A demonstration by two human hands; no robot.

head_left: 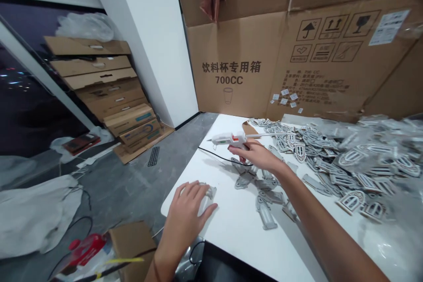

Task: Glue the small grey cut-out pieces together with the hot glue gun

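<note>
My right hand (249,152) is wrapped round the handle of a white glue gun (226,138), its nozzle aimed left above the white table (228,224). A white glue stick sticks out behind the gun, and a black cord hangs across the table. Near the table's left corner, my left hand (190,205) lies with bent fingers over a small grey and white piece (210,191), mostly hidden under the fingers. Several grey window-shaped pieces (265,212) lie between my right forearm and the table's middle.
A large heap of grey pieces (324,158) and clear plastic bags (390,229) cover the table's right side. Big cardboard boxes (238,48) stand behind. Stacked flat boxes (109,88) are at the left; an open carton (132,246) sits on the floor below.
</note>
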